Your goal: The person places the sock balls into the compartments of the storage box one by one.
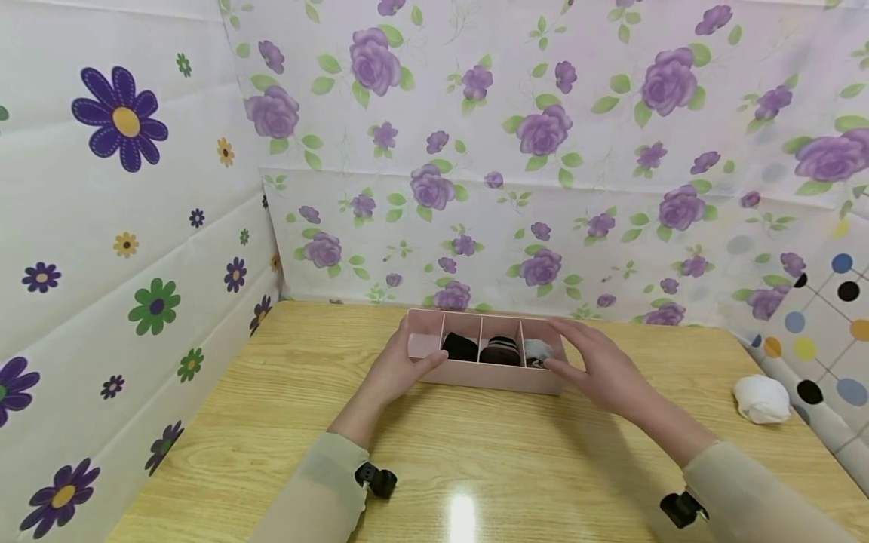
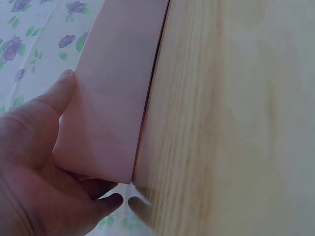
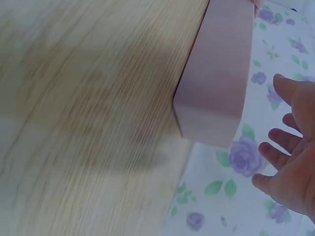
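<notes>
A pink divided box [image 1: 489, 375] stands on the wooden table near its back edge. Dark folded cloth [image 1: 462, 347], a brown striped rolled sock [image 1: 501, 353] and a grey-white bundle [image 1: 538, 351] lie in separate compartments; the leftmost shows its bare bottom. My left hand [image 1: 392, 369] grips the box's left end, thumb at the front rim and fingers around the end wall, as the left wrist view shows. At the right end is my right hand [image 1: 607, 373], fingers spread and relaxed. In the right wrist view this hand [image 3: 295, 157] is apart from the box wall.
A white rolled cloth bundle [image 1: 762, 400] lies near the table's right edge. Flower-printed sheets [image 1: 434, 188] hang behind and on the left, and a dotted sheet [image 1: 835, 339] covers the right side. Each sleeve carries a small black wrist device [image 1: 376, 480].
</notes>
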{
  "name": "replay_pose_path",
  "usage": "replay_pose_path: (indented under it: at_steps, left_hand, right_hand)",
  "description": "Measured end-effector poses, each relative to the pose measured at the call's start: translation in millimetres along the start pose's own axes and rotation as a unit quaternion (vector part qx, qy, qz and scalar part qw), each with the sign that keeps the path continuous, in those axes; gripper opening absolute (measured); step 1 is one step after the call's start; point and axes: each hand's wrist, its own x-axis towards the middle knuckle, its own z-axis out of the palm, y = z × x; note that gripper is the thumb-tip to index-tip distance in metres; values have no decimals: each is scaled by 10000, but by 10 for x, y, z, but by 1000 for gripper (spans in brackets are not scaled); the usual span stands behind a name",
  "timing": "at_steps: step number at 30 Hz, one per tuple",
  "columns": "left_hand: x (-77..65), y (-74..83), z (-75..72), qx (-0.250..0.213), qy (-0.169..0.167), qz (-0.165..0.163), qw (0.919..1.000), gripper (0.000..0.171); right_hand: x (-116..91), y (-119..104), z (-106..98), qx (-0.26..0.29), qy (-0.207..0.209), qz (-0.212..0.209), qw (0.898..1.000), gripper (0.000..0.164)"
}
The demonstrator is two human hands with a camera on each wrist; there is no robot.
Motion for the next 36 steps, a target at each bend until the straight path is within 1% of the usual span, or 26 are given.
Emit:
replay_pose_path:
  at_steps: [9,14,19,26,36]
  left_hand:
    - [-5,-2,-8,61,-32,-133,9999,117]
    - [-10,-15,-4,43,-44,-126,9999,118]
    - [-14,-12,-3,35,-57,-114,9999,117]
    - [-16,11,-4,-7,-71,-127,9999,116]
    - [1,-17,10,11,-44,-65,10000,117]
  right_hand:
    - [-222,177,-178,-174,26,210,9996,73]
    - [-330,304,-248,-239,126,302,9992,74]
    - [-436,434,-321,-263,131,451,9985,77]
    - [-557,646,-363,-365,305,591,9971,75]
    - [-692,921,-441,-460,343,849,9947,78]
